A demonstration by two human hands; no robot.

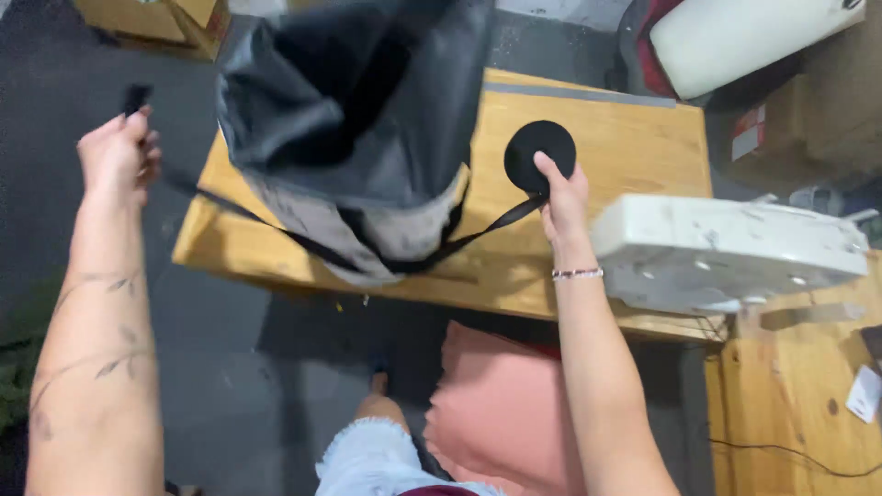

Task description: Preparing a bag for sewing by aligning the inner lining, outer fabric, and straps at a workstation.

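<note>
One black strap [276,225] runs under one dark bag [354,119] on the wooden table [634,138]. Left of the bag, the left hand [118,156] is clenched around the strap's end. Right of the bag, the right hand [562,197] pinches one black strap roll [539,152]; the bag's top is cut off.

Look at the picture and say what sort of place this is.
Probably a small sewing or bag-making workshop. A white sewing machine stands on a wooden table; the right hand holds a roll of black strap, and black and grey fabric lies heaped there.
</note>
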